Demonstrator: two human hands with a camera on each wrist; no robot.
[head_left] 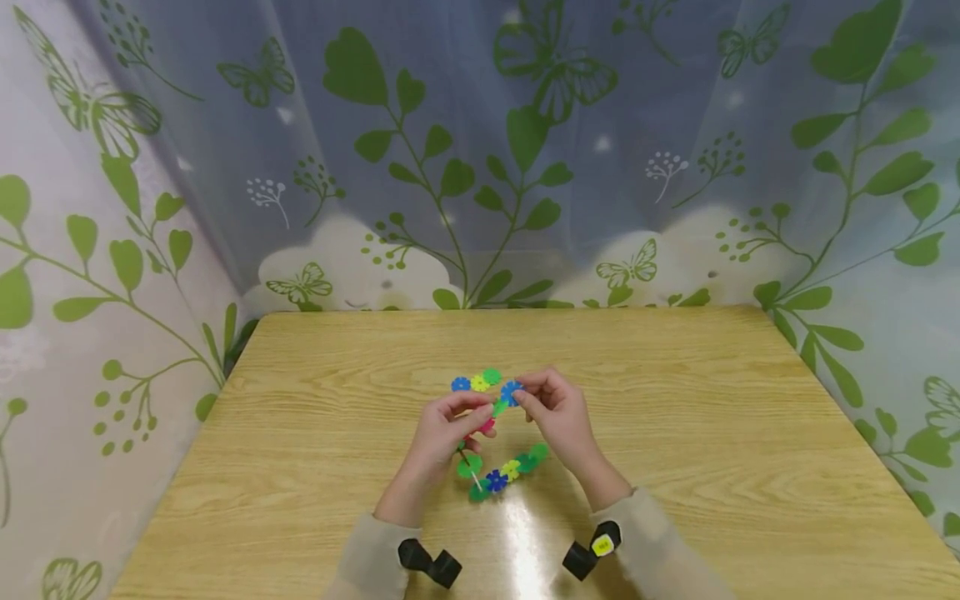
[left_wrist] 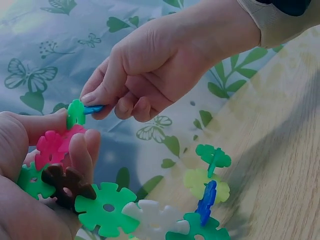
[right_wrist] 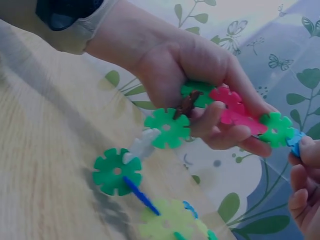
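My left hand (head_left: 438, 433) grips one end of a chain of plastic snowflake discs, with its thumb and fingers around the pink discs (left_wrist: 52, 147) and a bright green disc (right_wrist: 276, 129). From there the chain runs through a brown disc (left_wrist: 68, 184), a green disc (left_wrist: 107, 207) and a white disc (left_wrist: 159, 220), then hangs down to dark blue, yellow and green discs (head_left: 511, 471). My right hand (head_left: 562, 412) pinches a light blue disc (head_left: 512, 393) between thumb and fingertip. The blue disc meets the edge of the bright green end disc.
Just beyond my left hand are a blue disc (head_left: 461, 384), a yellow disc (head_left: 479, 382) and a green disc (head_left: 491, 377) in a row. The wood-grain table (head_left: 300, 467) stands against a curtain (head_left: 480, 167) printed with leaves and butterflies.
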